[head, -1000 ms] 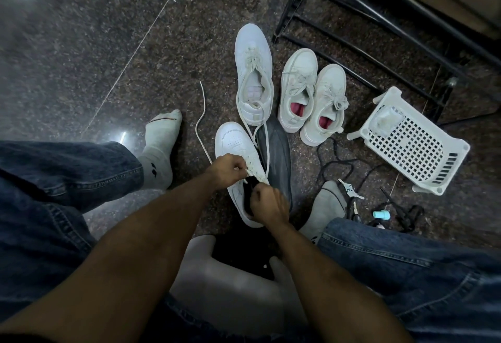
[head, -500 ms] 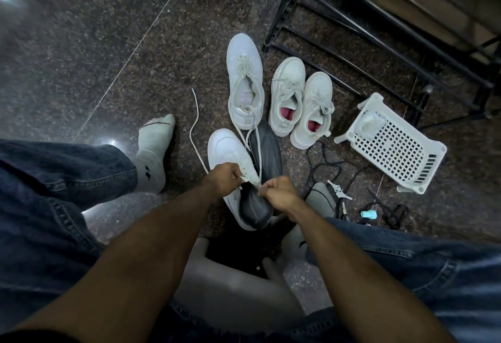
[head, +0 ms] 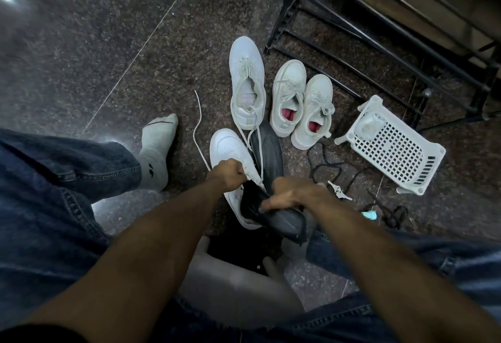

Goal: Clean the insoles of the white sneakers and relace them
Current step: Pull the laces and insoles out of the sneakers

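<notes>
A white sneaker (head: 226, 147) lies on the floor between my legs, toe pointing away. My left hand (head: 229, 174) grips its tongue and upper edge. My right hand (head: 292, 193) holds a dark insole (head: 279, 220) that sticks out of the sneaker's opening toward the near right. A second dark insole (head: 267, 150) lies flat on the floor beside the sneaker. The other white sneaker (head: 246, 71) stands farther off, its laces loose and trailing toward me. A loose white lace (head: 199, 125) runs along the floor on the left.
A smaller pair of white sneakers (head: 301, 104) with pink insoles stands to the right. A white plastic basket (head: 390, 147) lies beyond them, below a black metal rack (head: 379, 30). Black laces (head: 328, 169) and a small teal item (head: 370, 215) litter the floor. I sit on a grey stool (head: 238, 288).
My right hand came out of the sneaker's opening and drew the dark insole out toward the near right. My left hand kept its grip on the sneaker's tongue.
</notes>
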